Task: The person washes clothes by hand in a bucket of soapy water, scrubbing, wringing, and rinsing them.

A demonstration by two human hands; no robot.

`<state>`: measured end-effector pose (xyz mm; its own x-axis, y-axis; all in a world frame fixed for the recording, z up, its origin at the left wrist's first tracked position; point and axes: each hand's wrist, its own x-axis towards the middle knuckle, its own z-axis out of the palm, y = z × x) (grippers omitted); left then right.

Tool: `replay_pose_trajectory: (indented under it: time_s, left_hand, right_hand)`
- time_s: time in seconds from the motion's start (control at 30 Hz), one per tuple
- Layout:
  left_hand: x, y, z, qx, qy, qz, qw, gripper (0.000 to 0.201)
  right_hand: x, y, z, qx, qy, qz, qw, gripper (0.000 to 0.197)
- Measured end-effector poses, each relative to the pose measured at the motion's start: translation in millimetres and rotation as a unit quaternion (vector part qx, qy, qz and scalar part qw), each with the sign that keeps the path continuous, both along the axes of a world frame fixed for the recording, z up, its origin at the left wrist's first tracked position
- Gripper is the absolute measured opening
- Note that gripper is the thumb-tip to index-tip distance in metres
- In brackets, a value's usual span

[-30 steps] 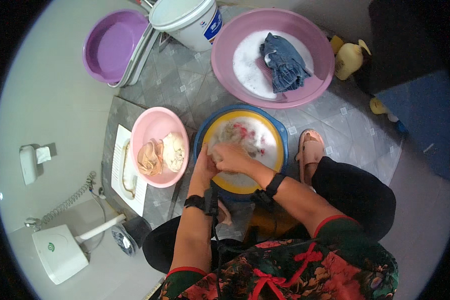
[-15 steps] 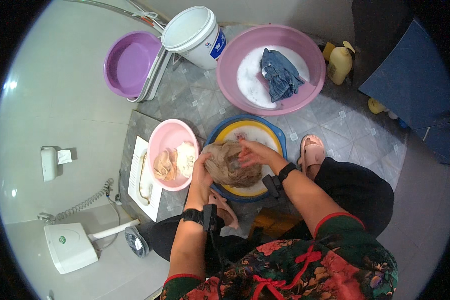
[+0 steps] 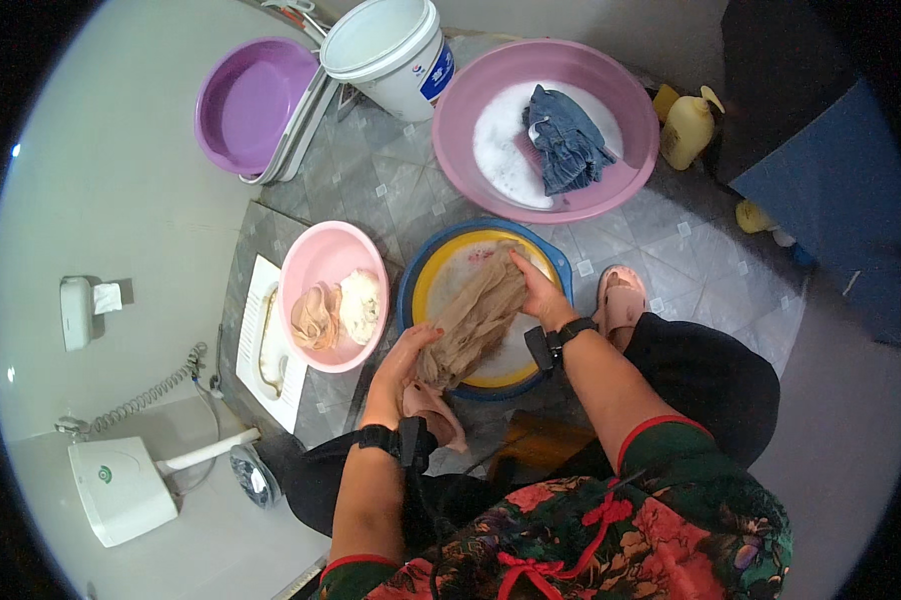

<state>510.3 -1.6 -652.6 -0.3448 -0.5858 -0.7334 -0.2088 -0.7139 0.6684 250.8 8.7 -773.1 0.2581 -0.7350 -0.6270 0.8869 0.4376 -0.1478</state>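
A wet brown cloth garment (image 3: 474, 318) is stretched at a slant between my hands over a yellow-lined basin with a blue rim (image 3: 561, 268). My left hand (image 3: 403, 362) grips its lower left end at the basin's near left edge. At the upper right end, my right hand (image 3: 539, 290) is closed on the fabric, the thumb along its top. Cloudy water shows in the basin, with a small reddish patch near the far side. Just left stands a pink basin (image 3: 296, 255) holding a peach cloth (image 3: 317, 318) and a cream cloth (image 3: 360, 305).
Beyond lies a large mauve basin (image 3: 451, 185) with suds and denim clothing (image 3: 568, 140). A white bucket (image 3: 391, 75), a purple basin (image 3: 251, 105) and a yellow pump bottle (image 3: 688, 130) stand farther back. A squat toilet (image 3: 256, 345) is at the left.
The garment was bunched between my hands; now it is drawn out lengthwise. My right hand has moved right and closed on its far end, while my left has shifted slightly nearer.
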Motion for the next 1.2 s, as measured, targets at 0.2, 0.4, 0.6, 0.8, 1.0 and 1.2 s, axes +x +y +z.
replay_pose_trajectory:
  time_s: [0.2, 0.4, 0.6, 0.8, 1.0, 1.2]
  left_hand:
    - [11, -10, -53, -0.163, -0.293, -0.124, 0.934, 0.04]
    - [-30, -15, -58, -0.124, -0.248, 0.007, 0.961, 0.052]
    - [-39, 6, -50, 0.294, 0.218, 0.225, 0.903, 0.079]
    - [-38, 10, -49, 0.143, 0.166, 0.335, 0.916, 0.054]
    - [-53, 9, -103, 0.125, 0.149, 0.361, 0.912, 0.035]
    - [-41, 8, -84, 0.127, 0.153, 0.359, 0.912, 0.031]
  right_hand:
    - [8, -25, 5, -0.048, 0.247, -0.023, 0.968, 0.04]
    - [40, -54, 44, -0.099, 0.604, -0.019, 0.791, 0.045]
    - [99, -17, 67, -0.203, 0.606, 0.134, 0.758, 0.047]
    - [153, 18, 114, -0.29, 0.677, 0.141, 0.661, 0.033]
    - [83, -20, 41, -0.162, 0.792, 0.203, 0.553, 0.034]
    - [149, 0, 78, -0.246, 0.745, 0.19, 0.59, 0.033]
